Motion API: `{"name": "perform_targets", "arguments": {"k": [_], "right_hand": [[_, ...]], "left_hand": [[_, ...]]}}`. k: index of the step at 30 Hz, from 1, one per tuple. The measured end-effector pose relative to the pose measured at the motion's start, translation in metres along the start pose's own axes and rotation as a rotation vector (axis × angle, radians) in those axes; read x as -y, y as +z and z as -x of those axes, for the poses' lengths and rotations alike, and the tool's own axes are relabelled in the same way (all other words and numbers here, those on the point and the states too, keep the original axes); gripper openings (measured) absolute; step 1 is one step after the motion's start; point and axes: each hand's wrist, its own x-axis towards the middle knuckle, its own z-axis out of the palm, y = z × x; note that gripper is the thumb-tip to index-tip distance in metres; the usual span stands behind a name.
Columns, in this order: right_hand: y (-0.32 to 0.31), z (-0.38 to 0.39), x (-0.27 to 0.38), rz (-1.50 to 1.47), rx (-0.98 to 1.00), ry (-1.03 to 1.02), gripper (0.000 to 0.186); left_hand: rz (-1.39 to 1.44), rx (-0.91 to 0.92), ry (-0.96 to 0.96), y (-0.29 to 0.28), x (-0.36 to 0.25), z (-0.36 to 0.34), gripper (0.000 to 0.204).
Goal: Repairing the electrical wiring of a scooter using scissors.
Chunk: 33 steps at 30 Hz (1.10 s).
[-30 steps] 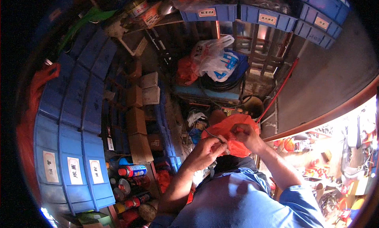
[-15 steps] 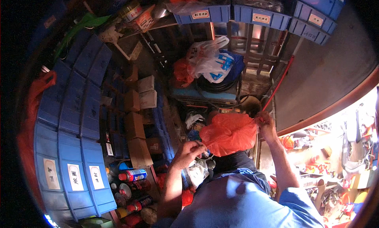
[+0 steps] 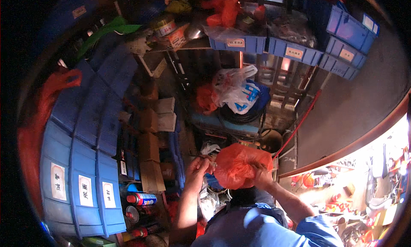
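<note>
The right hand [image 3: 263,177] has just come down and inward, and its grip now pinches a gathered fold in the right part of the thin, crinkled red plastic bag [image 3: 235,163]. For the handling this seems to mean that the film is bunched by the right grip rather than drawn out wide between two ends. The bag hangs between both grips, just above the wearer's dark-clothed lap.

The left hand [image 3: 196,173] is raised beside the bag's left edge, its grip pressed together at the tips; whether it pinches the film or some thin thing cannot be told.

Half a second ago the right grip was at the bag's far right corner and the bag was stretched broader; now it looks rounder and the hands are nearer each other. The view also takes in more of the upper shelf.

Beyond the grips stands a light-blue worktop [image 3: 250,128] bearing a bulging white-and-clear plastic bag [image 3: 237,91] and a coil of black hose [image 3: 242,118]. Left of the left grip lie red-capped spray cans [image 3: 141,198], with tall stacked blue plastic bins [image 3: 79,161] farther left.
</note>
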Motion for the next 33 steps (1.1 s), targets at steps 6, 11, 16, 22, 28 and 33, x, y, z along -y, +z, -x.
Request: {"name": "perform_targets", "arguments": {"k": [6, 11, 16, 22, 28, 33], "right_hand": [[-0.092, -0.045, -0.014, -1.325, -0.277, 0.064, 0.039], [-0.286, -0.053, 0.004, -1.53, -0.675, -0.056, 0.05], [-0.434, -0.18, 0.037, -1.379, -0.88, -0.343, 0.047], [-0.491, -0.305, -0.014, -0.967, -0.863, -0.425, 0.047], [-0.398, -0.269, 0.036, -0.45, -0.629, -0.456, 0.046], [-0.272, -0.109, -0.023, -0.474, -0.574, -0.185, 0.033]], "left_hand": [[0.098, -0.076, 0.104, -0.001, -0.023, 0.002, 0.024], [-0.048, -0.081, 0.141, 0.005, -0.039, 0.001, 0.032], [-0.082, -0.126, 0.179, 0.004, -0.035, 0.007, 0.025], [-0.227, -0.125, 0.214, 0.022, -0.021, 0.003, 0.022], [-0.009, -0.11, 0.12, 0.031, -0.004, 0.004, 0.024], [0.058, -0.18, -0.043, 0.014, 0.055, -0.003, 0.026]]}}
